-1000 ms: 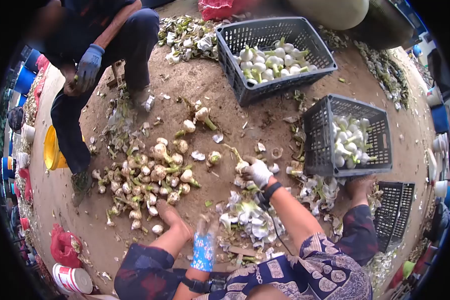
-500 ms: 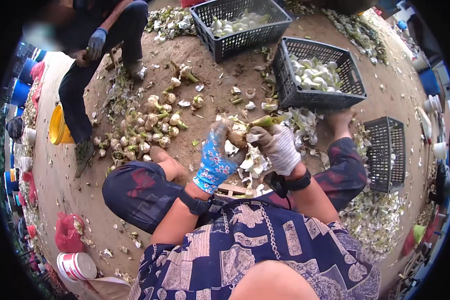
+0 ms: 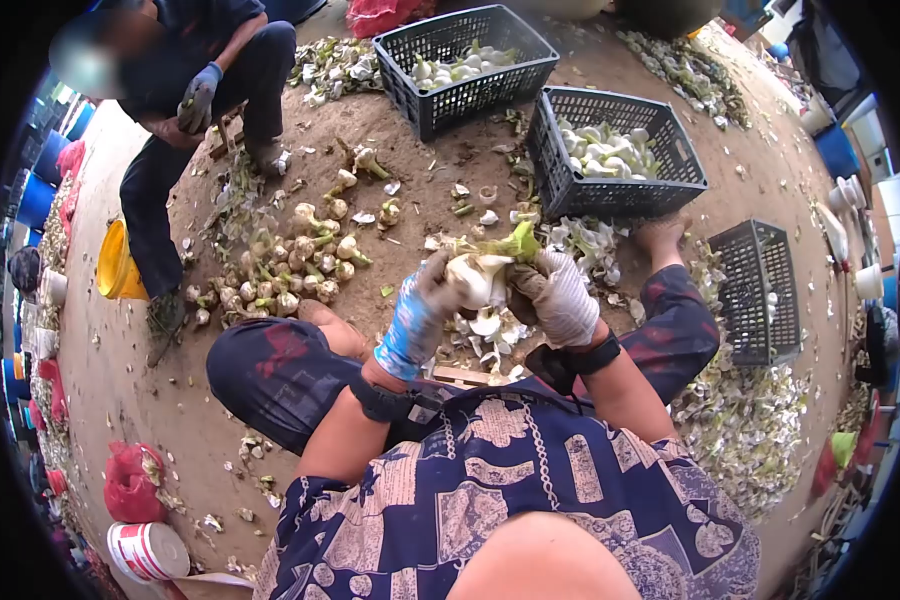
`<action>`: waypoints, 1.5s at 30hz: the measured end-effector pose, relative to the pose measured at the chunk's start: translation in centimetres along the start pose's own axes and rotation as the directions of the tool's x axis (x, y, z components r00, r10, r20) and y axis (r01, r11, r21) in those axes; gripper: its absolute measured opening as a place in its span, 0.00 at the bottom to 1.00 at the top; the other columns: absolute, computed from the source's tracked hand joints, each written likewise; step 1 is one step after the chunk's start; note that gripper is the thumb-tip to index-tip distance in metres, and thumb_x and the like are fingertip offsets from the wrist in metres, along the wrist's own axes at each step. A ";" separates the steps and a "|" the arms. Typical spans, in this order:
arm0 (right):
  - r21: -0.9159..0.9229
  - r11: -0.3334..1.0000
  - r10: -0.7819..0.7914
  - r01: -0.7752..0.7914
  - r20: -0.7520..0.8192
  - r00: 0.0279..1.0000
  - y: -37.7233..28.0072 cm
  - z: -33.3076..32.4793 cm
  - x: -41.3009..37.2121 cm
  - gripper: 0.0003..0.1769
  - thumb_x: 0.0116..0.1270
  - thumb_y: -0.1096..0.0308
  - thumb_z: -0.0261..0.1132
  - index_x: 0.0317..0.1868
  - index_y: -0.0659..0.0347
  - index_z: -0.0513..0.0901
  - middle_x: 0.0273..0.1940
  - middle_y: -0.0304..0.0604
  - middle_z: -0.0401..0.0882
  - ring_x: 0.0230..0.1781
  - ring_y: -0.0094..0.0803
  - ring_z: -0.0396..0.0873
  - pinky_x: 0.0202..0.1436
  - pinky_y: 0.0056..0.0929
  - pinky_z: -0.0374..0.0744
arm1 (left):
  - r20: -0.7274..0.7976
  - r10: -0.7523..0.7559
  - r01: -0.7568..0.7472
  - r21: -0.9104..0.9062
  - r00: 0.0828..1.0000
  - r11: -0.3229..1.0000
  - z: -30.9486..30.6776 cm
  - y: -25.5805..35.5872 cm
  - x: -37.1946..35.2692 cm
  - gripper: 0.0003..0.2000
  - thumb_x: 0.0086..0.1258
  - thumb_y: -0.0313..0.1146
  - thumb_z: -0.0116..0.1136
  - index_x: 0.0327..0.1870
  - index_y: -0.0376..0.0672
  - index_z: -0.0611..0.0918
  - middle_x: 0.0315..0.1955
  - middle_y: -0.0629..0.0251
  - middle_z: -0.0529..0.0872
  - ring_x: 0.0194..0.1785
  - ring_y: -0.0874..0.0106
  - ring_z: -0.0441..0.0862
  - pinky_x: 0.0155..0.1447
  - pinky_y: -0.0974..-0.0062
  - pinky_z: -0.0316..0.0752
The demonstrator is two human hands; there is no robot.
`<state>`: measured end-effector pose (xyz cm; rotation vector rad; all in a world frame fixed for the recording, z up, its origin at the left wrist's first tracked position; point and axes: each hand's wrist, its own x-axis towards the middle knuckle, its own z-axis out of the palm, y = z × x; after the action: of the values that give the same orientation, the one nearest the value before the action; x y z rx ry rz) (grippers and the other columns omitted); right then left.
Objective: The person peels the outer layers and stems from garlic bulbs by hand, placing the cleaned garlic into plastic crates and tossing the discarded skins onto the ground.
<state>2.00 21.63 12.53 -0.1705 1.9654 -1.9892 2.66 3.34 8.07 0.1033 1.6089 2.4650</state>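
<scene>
A white bulb (image 3: 478,280) with a green stem hangs between my hands, its surface partly peeled. My left hand (image 3: 418,315), in a blue flowered glove, has its blurred fingers closed against the bulb's left side. My right hand (image 3: 560,293), in a whitish striped glove with soiled fingertips, is closed round the stem end. Loose white peelings (image 3: 490,335) lie on the ground below the hands. A pile of unpeeled bulbs (image 3: 285,265) rests on the ground to the left.
Two black crates (image 3: 625,205) (image 3: 470,100) of white bulbs stand ahead. Another crate (image 3: 760,290) is at the right, near heaped peelings (image 3: 750,440). Across the pile sits a person with gloved hand (image 3: 199,98), beside a yellow bucket (image 3: 118,262). A white bucket (image 3: 150,551) stands lower left.
The bulb between my hands now shows a white surface where it looked brown and rough. My left hand has moved slightly left, and the view has shifted a little.
</scene>
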 end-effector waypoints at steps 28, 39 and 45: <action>-0.634 0.729 0.264 -0.259 -0.090 0.960 2.2 -6.5 -0.2 0.25 0.62 0.62 0.59 0.56 0.69 0.69 0.44 0.52 0.78 0.39 0.35 0.79 0.44 0.32 0.79 | 0.126 -0.265 0.291 -0.527 0.956 0.799 -0.8 1.0 1.3 0.39 0.57 0.70 0.46 0.53 0.39 0.74 0.42 0.59 0.80 0.43 0.70 0.79 0.47 0.69 0.77; -0.105 0.969 0.220 -0.223 -0.039 0.975 3.0 1.6 1.8 0.11 0.65 0.69 0.61 0.46 0.63 0.80 0.30 0.38 0.80 0.26 0.20 0.76 0.29 0.20 0.75 | 0.031 -0.072 0.061 0.263 0.997 0.963 -1.6 -1.6 0.9 0.14 0.67 0.30 0.49 0.52 0.35 0.74 0.51 0.59 0.77 0.53 0.70 0.75 0.58 0.76 0.69; -0.872 0.481 -0.067 -0.092 -0.141 0.988 4.5 0.7 0.6 0.26 0.53 0.78 0.61 0.55 0.58 0.74 0.42 0.50 0.80 0.40 0.40 0.80 0.43 0.30 0.78 | 0.038 -0.165 0.124 -0.823 0.986 0.554 -2.5 -0.1 1.5 0.12 0.57 0.31 0.52 0.39 0.32 0.78 0.52 0.49 0.75 0.57 0.53 0.73 0.66 0.57 0.65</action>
<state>2.38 20.85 8.05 -0.2350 2.9038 -0.7574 0.82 1.39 6.92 -0.2225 0.2766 2.7998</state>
